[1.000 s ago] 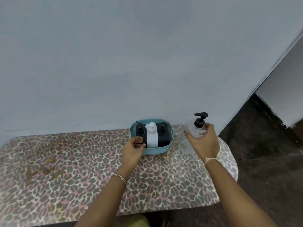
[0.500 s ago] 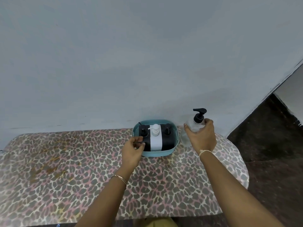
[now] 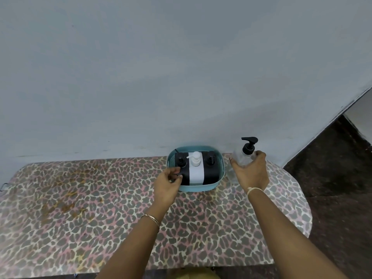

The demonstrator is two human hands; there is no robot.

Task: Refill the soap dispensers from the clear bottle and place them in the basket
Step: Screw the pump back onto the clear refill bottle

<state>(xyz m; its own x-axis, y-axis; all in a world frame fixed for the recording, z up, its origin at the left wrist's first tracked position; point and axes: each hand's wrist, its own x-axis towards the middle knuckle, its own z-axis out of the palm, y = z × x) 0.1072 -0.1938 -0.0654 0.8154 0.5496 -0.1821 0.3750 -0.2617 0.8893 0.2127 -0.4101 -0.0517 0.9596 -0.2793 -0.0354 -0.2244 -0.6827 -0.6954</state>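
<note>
My worry: the clear plastic bottle with the black pump [image 3: 244, 157] stands near the right end of the leopard-print counter [image 3: 100, 208], so a careless lift could tip it off. My right hand [image 3: 251, 173] curls round its body. My left hand [image 3: 167, 184] pinches the left black soap dispenser [image 3: 182, 165], upright in the teal plastic basket [image 3: 201, 189] beside a white soap dispenser [image 3: 196, 171].

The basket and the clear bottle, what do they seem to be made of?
The basket looks like moulded teal plastic, matte: its side wall has fine perforations. The clear bottle is see-through and glossy, probably plastic, though glass cannot be excluded; its black pump looks like plastic.
</note>
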